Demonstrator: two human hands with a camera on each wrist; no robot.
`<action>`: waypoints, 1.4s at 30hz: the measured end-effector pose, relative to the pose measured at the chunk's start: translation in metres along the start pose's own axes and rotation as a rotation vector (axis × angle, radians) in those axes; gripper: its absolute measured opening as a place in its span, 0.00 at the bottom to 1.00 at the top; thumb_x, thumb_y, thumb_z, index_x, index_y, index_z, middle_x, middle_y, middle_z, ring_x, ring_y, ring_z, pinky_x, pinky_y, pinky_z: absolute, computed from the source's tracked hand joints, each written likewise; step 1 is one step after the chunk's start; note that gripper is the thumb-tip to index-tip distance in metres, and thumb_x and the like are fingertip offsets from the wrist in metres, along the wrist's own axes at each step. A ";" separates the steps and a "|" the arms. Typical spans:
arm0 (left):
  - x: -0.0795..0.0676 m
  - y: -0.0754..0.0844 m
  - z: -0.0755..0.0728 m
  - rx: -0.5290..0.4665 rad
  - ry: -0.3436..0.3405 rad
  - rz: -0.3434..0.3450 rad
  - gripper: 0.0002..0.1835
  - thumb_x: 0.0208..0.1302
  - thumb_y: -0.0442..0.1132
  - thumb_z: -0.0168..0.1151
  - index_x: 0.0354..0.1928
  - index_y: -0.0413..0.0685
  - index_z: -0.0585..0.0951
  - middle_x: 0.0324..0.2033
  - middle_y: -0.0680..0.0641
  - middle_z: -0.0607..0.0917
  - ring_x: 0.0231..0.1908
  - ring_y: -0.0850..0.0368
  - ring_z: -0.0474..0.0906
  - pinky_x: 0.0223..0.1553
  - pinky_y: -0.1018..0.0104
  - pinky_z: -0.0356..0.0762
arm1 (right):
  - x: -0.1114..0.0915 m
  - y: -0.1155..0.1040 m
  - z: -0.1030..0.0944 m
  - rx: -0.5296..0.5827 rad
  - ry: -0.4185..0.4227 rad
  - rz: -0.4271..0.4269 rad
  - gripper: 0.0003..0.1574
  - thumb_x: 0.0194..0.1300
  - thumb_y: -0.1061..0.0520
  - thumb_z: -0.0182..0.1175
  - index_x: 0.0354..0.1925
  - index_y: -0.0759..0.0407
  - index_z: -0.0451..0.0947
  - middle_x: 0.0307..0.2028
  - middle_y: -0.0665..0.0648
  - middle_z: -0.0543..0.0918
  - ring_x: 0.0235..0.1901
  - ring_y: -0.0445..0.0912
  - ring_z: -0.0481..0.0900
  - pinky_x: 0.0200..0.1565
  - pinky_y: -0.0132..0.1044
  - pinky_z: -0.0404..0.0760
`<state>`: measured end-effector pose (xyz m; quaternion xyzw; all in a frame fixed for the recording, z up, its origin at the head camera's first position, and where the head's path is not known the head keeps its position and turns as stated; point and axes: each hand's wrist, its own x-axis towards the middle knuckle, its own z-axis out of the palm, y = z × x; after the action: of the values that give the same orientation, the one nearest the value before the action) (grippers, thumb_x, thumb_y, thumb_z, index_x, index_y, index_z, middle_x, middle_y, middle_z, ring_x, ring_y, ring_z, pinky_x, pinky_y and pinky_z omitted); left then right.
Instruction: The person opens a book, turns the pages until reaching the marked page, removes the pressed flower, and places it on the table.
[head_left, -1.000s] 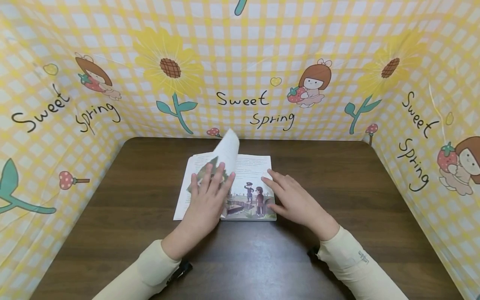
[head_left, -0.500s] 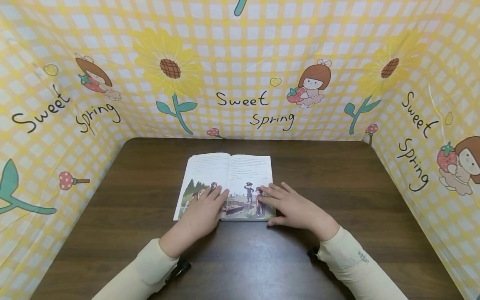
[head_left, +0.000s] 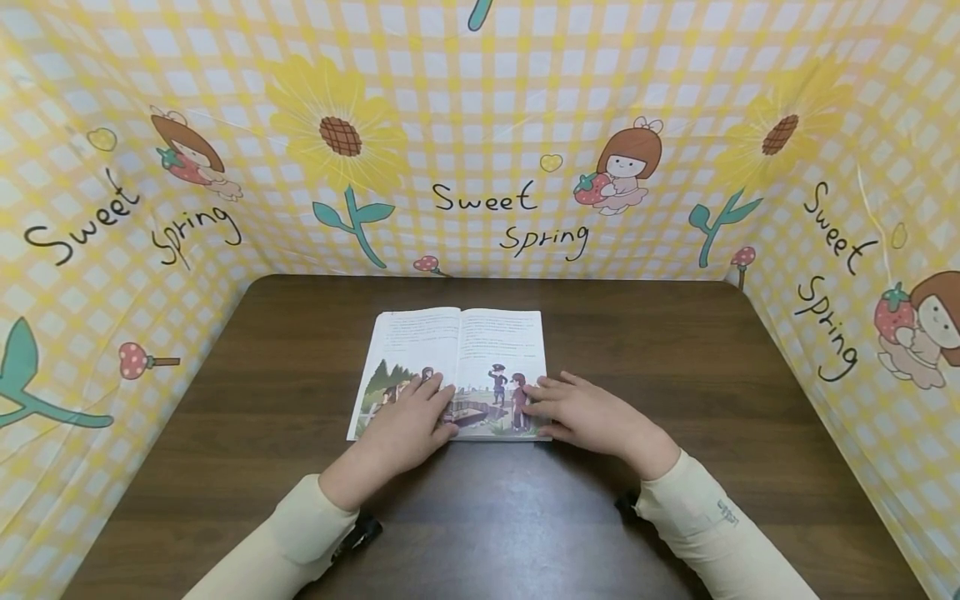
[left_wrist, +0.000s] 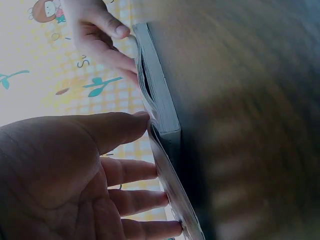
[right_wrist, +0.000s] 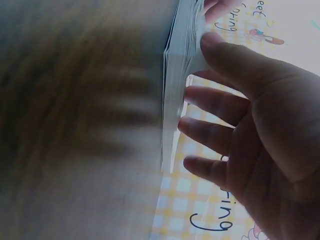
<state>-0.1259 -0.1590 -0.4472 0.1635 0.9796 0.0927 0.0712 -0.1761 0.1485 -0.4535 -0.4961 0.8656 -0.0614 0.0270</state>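
An illustrated book (head_left: 495, 337) lies spread on the dark table, text above and coloured pictures below on both pages. My left hand (head_left: 408, 425) rests on the lower left page with its fingers extended, thumb by the centre fold. In the left wrist view the thumb and fingertips of that left hand (left_wrist: 75, 170) touch the page surface, and the page block (left_wrist: 160, 80) shows from its edge. At the right page's lower outer edge lies my right hand (head_left: 592, 417), fingers spread. The right wrist view has the right hand's fingertips (right_wrist: 189, 125) at the side of the pages.
The brown wooden table (head_left: 645, 333) has rounded far corners. A yellow checked cloth (head_left: 480, 108) with flowers and cartoon figures hangs round its back and both sides. Dark straps (head_left: 358, 533) show under the pale sleeves (head_left: 300, 542).
A page that stood raised under my left hand has come down flat on the left side. Both hands have shifted toward the book's lower edge; the left thumb has moved out to the fold.
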 end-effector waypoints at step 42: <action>0.000 0.013 0.003 -0.003 0.061 0.150 0.26 0.67 0.51 0.69 0.66 0.58 0.81 0.67 0.48 0.79 0.72 0.37 0.65 0.64 0.26 0.65 | 0.006 -0.006 -0.009 -0.241 0.454 -0.139 0.04 0.72 0.60 0.56 0.43 0.56 0.78 0.39 0.50 0.91 0.44 0.45 0.89 0.52 0.44 0.84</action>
<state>-0.1215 -0.1464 -0.4474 0.2334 0.9662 0.1040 0.0342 -0.1750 0.1412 -0.4442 -0.5277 0.8143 -0.0694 -0.2314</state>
